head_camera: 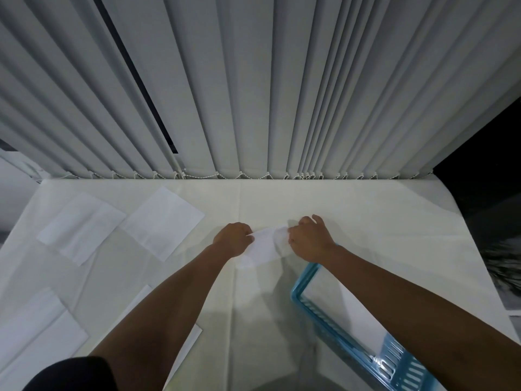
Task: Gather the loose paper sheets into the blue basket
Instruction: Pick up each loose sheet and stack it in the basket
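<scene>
The white cloth-covered surface (366, 215) ends at its far edge right under the pale grey vertical blinds (253, 94). Its right edge slants down towards the viewer, with a dark drop beyond it. The widest bare stretch lies in the far right part, beyond the hands.

Near the middle, the left grip (234, 239) pinches the left end of a small white paper sheet (263, 246). The right grip (308, 238) holds the sheet's right end with curled fingers. The sheet looks slightly raised and is blurred.

The blue slatted plastic basket (303, 280) sits near right, just below the right grip and partly under that forearm. A white sheet (358, 320) lies inside it.

Two loose white sheets (81, 227) (163, 222) lie side by side at far left, well apart from the hands. Another sheet (36, 328) lies at near left, and one more (187, 342) is partly hidden under the left forearm.
</scene>
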The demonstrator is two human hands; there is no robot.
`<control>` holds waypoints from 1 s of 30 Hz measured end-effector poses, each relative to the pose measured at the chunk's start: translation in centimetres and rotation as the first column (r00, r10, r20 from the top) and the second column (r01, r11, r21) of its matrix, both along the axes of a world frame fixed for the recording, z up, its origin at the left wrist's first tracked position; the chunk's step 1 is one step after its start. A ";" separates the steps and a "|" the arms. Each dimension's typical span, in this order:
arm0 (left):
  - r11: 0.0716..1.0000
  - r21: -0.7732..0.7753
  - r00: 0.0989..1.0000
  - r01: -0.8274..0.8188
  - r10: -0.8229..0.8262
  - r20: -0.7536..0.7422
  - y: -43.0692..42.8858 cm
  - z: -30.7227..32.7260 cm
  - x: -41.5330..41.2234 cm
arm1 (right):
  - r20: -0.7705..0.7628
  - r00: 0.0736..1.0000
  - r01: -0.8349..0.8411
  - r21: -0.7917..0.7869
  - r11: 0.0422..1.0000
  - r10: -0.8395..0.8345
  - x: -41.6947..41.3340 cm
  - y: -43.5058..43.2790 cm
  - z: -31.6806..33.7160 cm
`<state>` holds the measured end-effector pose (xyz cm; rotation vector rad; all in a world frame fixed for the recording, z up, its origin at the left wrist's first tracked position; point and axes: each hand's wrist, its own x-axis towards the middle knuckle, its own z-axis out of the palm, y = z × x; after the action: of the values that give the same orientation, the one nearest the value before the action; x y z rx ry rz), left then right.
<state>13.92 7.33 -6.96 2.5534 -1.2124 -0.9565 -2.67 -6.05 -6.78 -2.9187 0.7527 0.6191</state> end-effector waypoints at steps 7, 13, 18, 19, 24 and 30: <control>0.994 -0.055 0.995 -0.100 0.099 -0.015 0.7 1.0 -0.2 | 0.052 0.999 0.006 -0.014 1.000 -0.006 -1.0 0.4 1.5; 0.754 -0.232 0.717 -0.615 0.412 -0.562 0.8 4.2 -1.1 | 0.427 0.689 0.397 0.453 0.798 -0.585 -1.8 4.7 5.1; 0.521 -0.148 0.336 -0.841 0.288 -0.897 0.7 7.1 -3.7 | -0.001 0.414 0.427 0.883 0.194 -0.910 -2.4 9.0 6.0; 0.502 -0.146 0.303 -0.853 0.246 -0.921 0.9 7.6 -4.4 | -0.074 0.365 0.396 0.914 0.083 -0.928 -2.6 9.5 6.0; 0.489 -0.112 0.229 -0.865 0.186 -0.956 2.4 8.0 -7.6 | -0.184 0.210 0.178 0.973 -0.147 -0.960 -3.8 10.4 6.7; 0.515 -0.102 0.217 -0.851 0.169 -0.961 4.8 8.1 -9.3 | -0.016 0.171 0.144 0.990 0.009 -0.985 -4.8 10.2 7.3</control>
<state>4.61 12.12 1.09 1.2620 -0.0985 -1.1235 -7.43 4.14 0.48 -1.0991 1.0948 -0.3829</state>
